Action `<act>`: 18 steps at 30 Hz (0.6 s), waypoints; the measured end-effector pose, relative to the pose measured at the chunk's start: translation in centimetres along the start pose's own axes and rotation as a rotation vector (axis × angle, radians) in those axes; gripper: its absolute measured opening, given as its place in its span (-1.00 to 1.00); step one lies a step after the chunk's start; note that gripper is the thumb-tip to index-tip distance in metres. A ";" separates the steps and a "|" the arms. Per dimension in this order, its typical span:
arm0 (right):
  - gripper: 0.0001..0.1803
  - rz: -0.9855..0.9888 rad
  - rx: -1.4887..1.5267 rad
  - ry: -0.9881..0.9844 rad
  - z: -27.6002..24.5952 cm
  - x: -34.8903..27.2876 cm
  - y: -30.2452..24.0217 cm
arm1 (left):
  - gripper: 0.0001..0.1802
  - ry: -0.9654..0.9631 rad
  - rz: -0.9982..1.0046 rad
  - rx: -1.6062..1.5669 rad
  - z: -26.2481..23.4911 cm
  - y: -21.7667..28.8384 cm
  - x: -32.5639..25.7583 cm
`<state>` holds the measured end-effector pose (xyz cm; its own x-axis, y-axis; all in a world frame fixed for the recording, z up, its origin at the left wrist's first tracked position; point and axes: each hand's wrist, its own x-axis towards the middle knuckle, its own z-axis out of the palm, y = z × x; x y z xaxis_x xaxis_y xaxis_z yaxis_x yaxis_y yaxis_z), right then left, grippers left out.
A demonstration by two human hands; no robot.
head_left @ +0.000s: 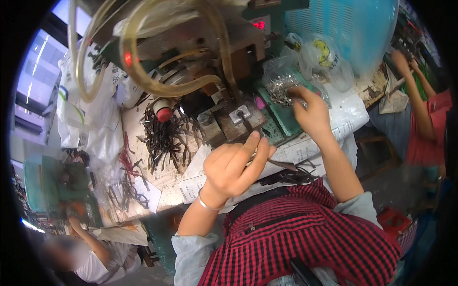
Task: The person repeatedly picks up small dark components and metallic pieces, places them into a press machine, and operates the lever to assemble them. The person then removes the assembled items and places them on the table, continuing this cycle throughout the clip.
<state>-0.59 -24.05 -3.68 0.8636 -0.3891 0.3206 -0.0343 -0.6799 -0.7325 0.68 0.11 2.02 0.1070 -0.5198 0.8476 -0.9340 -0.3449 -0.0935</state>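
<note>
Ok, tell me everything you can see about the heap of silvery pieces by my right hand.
The heap of silvery pieces looks like many small, shiny metal parts, jumbled loosely at mixed angles; their individual shapes are too small to make out. It lies at the far end of the green tray, with crumpled clear plastic behind it. The right hand reaches in from the right, fingertips over the heap's near right side; whether they touch it, I can't tell.

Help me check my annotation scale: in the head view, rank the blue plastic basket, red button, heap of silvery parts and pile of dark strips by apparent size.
1. Blue plastic basket
2. Pile of dark strips
3. Heap of silvery parts, partly behind the right hand
4. Red button
</note>
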 end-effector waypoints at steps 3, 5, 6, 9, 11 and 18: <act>-0.69 -0.127 -0.032 0.014 1.1 -2.0 3.5 | -0.74 -0.010 -0.029 -0.013 0.7 -0.5 -0.9; -0.72 -0.165 0.045 0.004 0.6 -2.4 3.9 | -0.75 0.011 -0.005 -0.009 1.1 -1.0 -1.1; -0.72 -0.013 0.209 0.073 0.4 -1.7 3.3 | -0.76 0.042 0.005 -0.015 1.4 -1.1 -1.4; -0.77 -0.086 0.258 0.272 -1.0 1.2 4.3 | -0.79 0.053 -0.035 -0.008 1.6 -0.7 -1.3; -0.80 0.030 0.208 0.103 -0.6 1.7 6.6 | -0.78 0.049 -0.029 -0.009 1.6 -0.9 -1.1; -0.83 -0.191 -0.236 -0.065 0.6 -1.6 4.3 | -0.73 0.031 -0.096 -0.042 1.1 -0.3 -1.8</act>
<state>-1.88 -26.01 -7.72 0.8956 -0.2049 0.3947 0.0225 -0.8655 -0.5004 1.10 0.29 -0.03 0.1869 -0.4611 0.8674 -0.9334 -0.3588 0.0104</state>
